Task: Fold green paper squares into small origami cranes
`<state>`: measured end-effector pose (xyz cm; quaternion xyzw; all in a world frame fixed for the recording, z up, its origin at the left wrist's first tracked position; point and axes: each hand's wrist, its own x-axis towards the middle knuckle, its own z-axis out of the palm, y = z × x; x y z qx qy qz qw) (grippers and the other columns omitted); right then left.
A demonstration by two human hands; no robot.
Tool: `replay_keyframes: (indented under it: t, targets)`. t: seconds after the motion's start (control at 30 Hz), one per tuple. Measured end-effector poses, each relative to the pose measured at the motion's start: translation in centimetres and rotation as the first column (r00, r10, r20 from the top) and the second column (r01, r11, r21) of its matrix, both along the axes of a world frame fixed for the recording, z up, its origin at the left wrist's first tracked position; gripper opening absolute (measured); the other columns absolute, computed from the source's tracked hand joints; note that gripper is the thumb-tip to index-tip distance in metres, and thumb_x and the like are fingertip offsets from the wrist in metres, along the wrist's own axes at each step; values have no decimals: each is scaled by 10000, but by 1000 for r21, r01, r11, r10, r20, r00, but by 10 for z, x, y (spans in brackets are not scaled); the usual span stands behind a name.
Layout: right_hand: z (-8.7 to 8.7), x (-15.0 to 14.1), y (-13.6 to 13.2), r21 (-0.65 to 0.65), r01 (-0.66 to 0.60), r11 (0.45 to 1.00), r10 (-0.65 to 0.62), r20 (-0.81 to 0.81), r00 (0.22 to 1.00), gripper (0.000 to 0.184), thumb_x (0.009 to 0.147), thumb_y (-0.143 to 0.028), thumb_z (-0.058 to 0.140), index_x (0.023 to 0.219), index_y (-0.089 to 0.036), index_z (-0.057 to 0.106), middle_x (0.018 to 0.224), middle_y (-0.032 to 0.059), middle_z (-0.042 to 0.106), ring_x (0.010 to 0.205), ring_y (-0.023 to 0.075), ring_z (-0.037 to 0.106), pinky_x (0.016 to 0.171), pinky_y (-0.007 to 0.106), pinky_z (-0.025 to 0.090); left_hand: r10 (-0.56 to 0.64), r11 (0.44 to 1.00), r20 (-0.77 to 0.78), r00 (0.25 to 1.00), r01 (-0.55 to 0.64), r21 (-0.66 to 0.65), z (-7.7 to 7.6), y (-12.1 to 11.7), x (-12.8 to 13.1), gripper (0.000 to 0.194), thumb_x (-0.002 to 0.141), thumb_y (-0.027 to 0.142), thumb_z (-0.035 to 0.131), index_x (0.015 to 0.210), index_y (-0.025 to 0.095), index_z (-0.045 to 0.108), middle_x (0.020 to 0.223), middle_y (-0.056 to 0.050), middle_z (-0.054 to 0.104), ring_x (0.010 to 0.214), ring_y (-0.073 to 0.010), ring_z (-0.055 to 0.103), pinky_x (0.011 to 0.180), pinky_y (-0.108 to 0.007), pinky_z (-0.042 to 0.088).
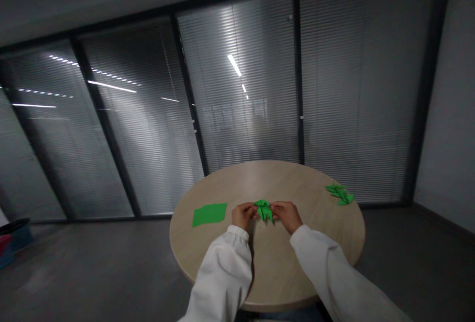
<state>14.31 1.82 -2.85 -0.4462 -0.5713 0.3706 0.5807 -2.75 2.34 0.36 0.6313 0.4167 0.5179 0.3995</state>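
A folded green paper figure [264,209] is held over the middle of a round wooden table [267,267]. My left hand [243,214] pinches its left side and my right hand [287,214] pinches its right side, both with fingers closed on the paper. Both arms wear white sleeves. A flat stack of green paper sheets [209,214] lies on the table to the left of my left hand.
A small pile of folded green paper pieces [339,194] lies near the table's far right edge. Glass walls with shut blinds [245,94] stand behind the table. Grey floor surrounds it, with dark and red objects [11,240] at the far left.
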Motion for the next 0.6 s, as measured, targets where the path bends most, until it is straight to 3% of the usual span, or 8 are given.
replay_keyframes:
  t: [0.17, 0.33, 0.47, 0.6]
  targets:
    - [-1, 2, 3, -12, 24, 1000, -25, -49, 999, 311, 639, -405, 630, 828, -172, 712, 767, 60, 721, 660, 204, 671, 555, 278, 549, -15, 999, 66, 998, 17, -27, -5, 7, -3, 194, 581, 303, 666, 661, 129, 698, 562, -26, 651, 509, -127, 574, 525, -233, 479]
    - [6, 1, 0, 50, -5, 999, 11, -105, 994, 349, 647, -420, 633, 885, -171, 696, 844, 75, 713, 743, 210, 658, 642, 301, 538, -56, 993, 199, 978, 76, -95, -5, 9, -5, 291, 506, 351, 741, 658, 108, 686, 575, -38, 652, 525, -126, 573, 516, -237, 479]
    - [16, -1, -10, 87, -82, 993, 89, -78, 993, 439, 716, -427, 575, 1094, -207, 612, 919, 58, 693, 787, 193, 640, 671, 312, 531, -11, 992, 189, 982, 35, -120, -4, 7, -5, 290, 516, 312, 739, 730, 120, 702, 646, -55, 683, 574, -143, 597, 496, -236, 481]
    - [22, -4, -18, 38, -178, 983, 181, -86, 980, 443, 768, -516, 490, 1075, -228, 625, 1107, 65, 632, 954, 220, 601, 717, 338, 527, 7, 997, 137, 990, 4, -82, -5, 7, -4, 277, 565, 263, 693, 809, 133, 714, 765, -81, 710, 631, -165, 625, 514, -248, 496]
